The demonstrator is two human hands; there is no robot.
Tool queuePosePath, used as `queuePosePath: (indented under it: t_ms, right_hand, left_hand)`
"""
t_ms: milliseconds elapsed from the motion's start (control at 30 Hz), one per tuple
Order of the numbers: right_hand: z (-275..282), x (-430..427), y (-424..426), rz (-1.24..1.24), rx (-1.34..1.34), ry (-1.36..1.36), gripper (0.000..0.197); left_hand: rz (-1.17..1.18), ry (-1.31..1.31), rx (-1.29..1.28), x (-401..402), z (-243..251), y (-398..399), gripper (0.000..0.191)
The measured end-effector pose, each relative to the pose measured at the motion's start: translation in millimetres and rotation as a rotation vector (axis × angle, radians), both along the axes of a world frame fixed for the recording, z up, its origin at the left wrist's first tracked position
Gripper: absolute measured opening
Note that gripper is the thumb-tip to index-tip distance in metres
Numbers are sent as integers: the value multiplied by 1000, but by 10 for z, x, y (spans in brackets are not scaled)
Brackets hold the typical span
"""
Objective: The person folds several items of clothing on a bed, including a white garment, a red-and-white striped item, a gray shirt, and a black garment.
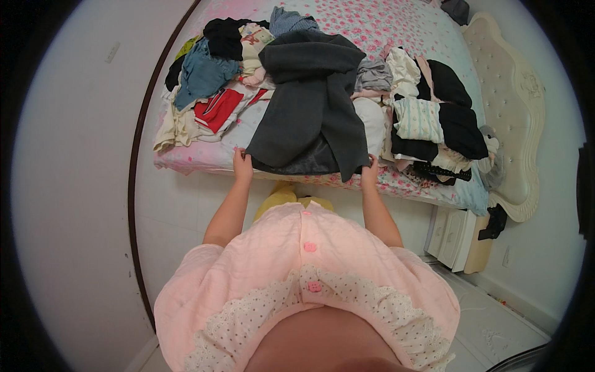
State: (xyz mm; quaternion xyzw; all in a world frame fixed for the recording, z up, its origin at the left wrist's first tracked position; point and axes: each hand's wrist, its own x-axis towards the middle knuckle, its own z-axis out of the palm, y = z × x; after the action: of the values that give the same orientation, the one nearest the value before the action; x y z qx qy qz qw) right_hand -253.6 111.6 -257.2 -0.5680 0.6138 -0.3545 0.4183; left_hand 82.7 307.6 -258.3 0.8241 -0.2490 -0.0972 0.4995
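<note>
A dark grey cloth garment with a dark, shiny lining lies spread over the near edge of the bed. Its far end is folded back on itself in a thick bunch. My left hand pinches the garment's near left corner. At the near right corner, my right hand grips the cloth. Both hands are by the mattress edge, and the lower hem sags between them. What is underneath the garment is hidden.
Left of the garment are heaped clothes, including a blue piece and a red piece. Folded clothes are stacked on the right beside a grey plush toy. A tufted headboard and white bedside cabinet stand at right.
</note>
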Motion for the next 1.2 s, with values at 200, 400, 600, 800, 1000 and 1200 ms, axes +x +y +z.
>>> queuePosePath:
  t_ms: [200,400,600,800,1000,1200]
  right_hand:
    - [-337,-122,-71,41,396,-263,28]
    - [-44,-138,-147,100,-23,357,33]
    - [853,112,-530,-31,284,-870,19]
    - [1141,202,-835,0,182,-1048,14]
    - [1166,331,-677,195,141,-681,19]
    - [1452,598,-328,472,-44,-139,18]
  left_hand:
    - [74,119,99,-135,115,-144,17]
    - [24,269,211,-42,163,-369,15]
    - [-28,172,-180,138,861,-759,22]
    - [-2,501,-488,571,1090,-787,20]
    - [-88,92,-181,188,1047,-885,15]
    - [-245,-5,-207,-414,1438,-1035,15]
